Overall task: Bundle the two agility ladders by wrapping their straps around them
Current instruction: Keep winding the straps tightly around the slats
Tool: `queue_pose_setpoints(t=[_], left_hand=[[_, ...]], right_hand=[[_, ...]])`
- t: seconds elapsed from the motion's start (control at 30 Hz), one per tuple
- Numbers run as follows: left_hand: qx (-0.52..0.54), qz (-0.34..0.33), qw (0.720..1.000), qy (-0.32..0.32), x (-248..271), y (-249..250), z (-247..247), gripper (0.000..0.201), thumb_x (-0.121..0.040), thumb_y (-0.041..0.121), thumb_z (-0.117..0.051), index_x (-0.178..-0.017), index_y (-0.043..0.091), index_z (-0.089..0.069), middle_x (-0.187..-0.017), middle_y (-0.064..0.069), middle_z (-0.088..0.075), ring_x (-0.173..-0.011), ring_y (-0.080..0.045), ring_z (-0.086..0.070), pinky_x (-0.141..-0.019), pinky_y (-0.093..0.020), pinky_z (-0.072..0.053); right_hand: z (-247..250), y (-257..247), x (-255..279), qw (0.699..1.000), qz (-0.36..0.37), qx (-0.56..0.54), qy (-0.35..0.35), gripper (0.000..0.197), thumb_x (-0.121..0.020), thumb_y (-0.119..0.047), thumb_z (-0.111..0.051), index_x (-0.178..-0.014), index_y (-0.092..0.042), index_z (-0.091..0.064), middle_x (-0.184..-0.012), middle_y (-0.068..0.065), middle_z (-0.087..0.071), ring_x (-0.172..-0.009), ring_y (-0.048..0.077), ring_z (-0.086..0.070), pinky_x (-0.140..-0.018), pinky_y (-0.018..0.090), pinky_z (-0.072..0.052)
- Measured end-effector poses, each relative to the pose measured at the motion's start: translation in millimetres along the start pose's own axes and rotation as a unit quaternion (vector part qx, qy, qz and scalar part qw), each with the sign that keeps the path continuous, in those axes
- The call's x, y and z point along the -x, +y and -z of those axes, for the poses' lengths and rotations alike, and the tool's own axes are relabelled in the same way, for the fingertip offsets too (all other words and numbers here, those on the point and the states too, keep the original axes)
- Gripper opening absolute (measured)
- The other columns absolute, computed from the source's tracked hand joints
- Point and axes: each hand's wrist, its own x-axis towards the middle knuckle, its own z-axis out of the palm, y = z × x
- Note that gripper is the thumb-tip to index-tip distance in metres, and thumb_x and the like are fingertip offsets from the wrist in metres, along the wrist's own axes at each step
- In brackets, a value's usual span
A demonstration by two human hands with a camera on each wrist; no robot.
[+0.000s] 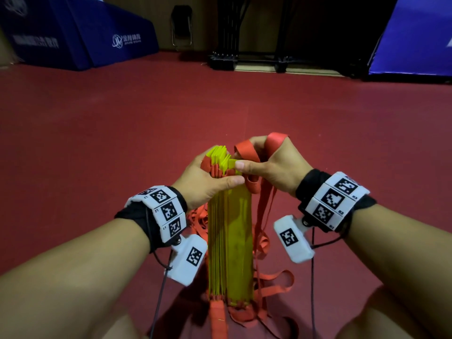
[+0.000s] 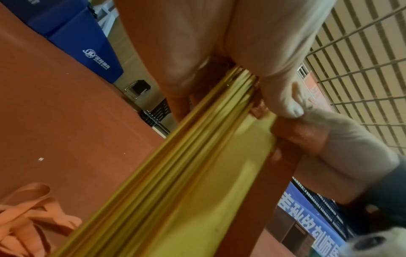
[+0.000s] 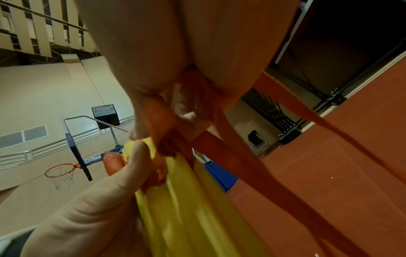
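Head view shows the left hand (image 1: 205, 182) gripping the upright yellow ladder stack (image 1: 230, 241) over the red floor (image 1: 220, 106), right hand (image 1: 266, 165) fingers pinching, probably, a red strap (image 1: 244, 152) loop; keep it taut while wrapping.

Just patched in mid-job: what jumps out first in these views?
Dead centre, a stack of yellow rungs stands upright on the red floor, its top held by the left hand. The right hand beside it holds loops of red strap, with more strap trailing loose around the stack's base.
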Motion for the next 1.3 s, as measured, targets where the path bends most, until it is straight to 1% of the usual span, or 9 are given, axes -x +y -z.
queue_pose_setpoints(t=[0.13, 0.23, 0.33, 0.57, 0.7, 0.87, 1.07, 1.2, 1.3], left_hand=[[-0.021, -0.001, 1.0, 0.017, 1, -1, -1, 0.057, -0.063, 0.001, -0.092, -0.094, -0.014, -0.046, -0.079, -0.011, -0.048, -0.07, -0.015, -0.048, -0.061, -0.024, -0.047], [-0.045, 0.0, 0.998, 0.04, -1, -4, -1, 0.048, -0.061, 0.011, -0.089, -0.086, -0.003, -0.051, -0.073, -0.007, -0.05, -0.068, -0.015, -0.047, -0.062, -0.028, -0.043], [-0.047, 0.02, 0.995, 0.083, -3, -9, 4, 0.044, -0.056, 0.024, -0.089, -0.088, 0.015, -0.061, -0.075, 0.004, -0.062, -0.068, -0.013, -0.058, -0.069, -0.029, -0.049], [-0.062, 0.013, 0.993, 0.101, -4, -6, 3, 0.031, -0.06, 0.013, -0.082, -0.084, 0.021, -0.062, -0.065, 0.012, -0.061, -0.059, -0.008, -0.056, -0.062, -0.023, -0.048], [-0.065, 0.021, 0.99, 0.127, -6, -7, 3, 0.027, -0.059, 0.014, -0.081, -0.078, 0.022, -0.063, -0.066, 0.007, -0.062, -0.061, -0.014, -0.056, -0.065, -0.027, -0.049], [-0.074, 0.01, 0.988, 0.135, -6, -7, 2, 0.026, -0.064, 0.008, -0.08, -0.076, 0.024, -0.063, -0.062, 0.013, -0.061, -0.062, -0.013, -0.055, -0.067, -0.029, -0.048], [-0.06, -0.02, 0.993, 0.101, -6, -4, -2, 0.031, -0.068, 0.0, -0.075, -0.078, 0.021, -0.054, -0.07, -0.007, -0.051, -0.062, -0.015, -0.046, -0.058, -0.027, -0.039], [-0.025, -0.01, 0.998, 0.055, -4, -4, -6, 0.042, -0.062, -0.003, -0.082, -0.084, 0.019, -0.054, -0.068, 0.006, -0.06, -0.06, -0.009, -0.053, -0.058, -0.024, -0.045], [-0.008, -0.006, 0.999, 0.032, -3, -4, -10, 0.054, -0.049, 0.02, -0.089, -0.092, 0.018, -0.056, -0.083, -0.004, -0.065, -0.074, -0.016, -0.061, -0.068, -0.033, -0.055]], right_hand=[[0, 0, -1, 1.0, 0.007, -0.013, -0.002, 0.033, -0.077, 0.001, -0.081, -0.092, 0.021, -0.06, -0.08, 0.014, -0.071, -0.069, 0.016, -0.066, -0.062, 0.025, -0.056], [3, 2, -1, 1.0, -0.003, -0.026, -0.012, 0.03, -0.075, 0.01, -0.079, -0.102, 0.006, -0.067, -0.089, 0.004, -0.074, -0.078, 0.011, -0.07, -0.07, 0.024, -0.057], [10, 5, -3, 0.997, -0.023, -0.075, 0.001, 0.061, -0.076, 0.027, -0.066, -0.126, -0.006, -0.057, -0.106, 0.007, -0.07, -0.083, 0.013, -0.067, -0.076, 0.028, -0.057], [9, 8, -7, 0.997, -0.053, -0.057, 0.019, 0.092, -0.085, 0.025, -0.049, -0.155, -0.029, -0.021, -0.11, 0.011, -0.071, -0.073, 0.021, -0.057, -0.06, 0.027, -0.05], [10, 13, -8, 0.997, -0.076, -0.022, -0.01, 0.074, -0.085, 0.022, -0.055, -0.143, -0.022, -0.039, -0.097, 0.006, -0.073, -0.068, 0.018, -0.06, -0.056, 0.027, -0.049], [13, 18, -7, 0.986, -0.06, 0.133, -0.075, 0.017, -0.077, 0.006, -0.071, -0.089, -0.006, -0.071, -0.072, 0.003, -0.07, -0.062, 0.014, -0.058, -0.063, 0.035, -0.051], [9, 12, -3, 0.999, -0.018, 0.026, -0.035, 0.047, -0.086, 0.015, -0.066, -0.12, -0.016, -0.059, -0.077, -0.011, -0.064, -0.067, 0.009, -0.058, -0.063, 0.027, -0.05], [10, 9, -4, 1.0, 0.02, 0.019, -0.013, 0.027, -0.086, 0.012, -0.068, -0.103, -0.009, -0.064, -0.08, -0.003, -0.065, -0.068, 0.005, -0.061, -0.068, 0.021, -0.052], [7, 9, -4, 0.999, 0.028, 0.045, -0.011, 0.025, -0.084, 0.011, -0.07, -0.092, -0.013, -0.066, -0.08, -0.006, -0.068, -0.073, -0.001, -0.062, -0.073, 0.016, -0.05]])
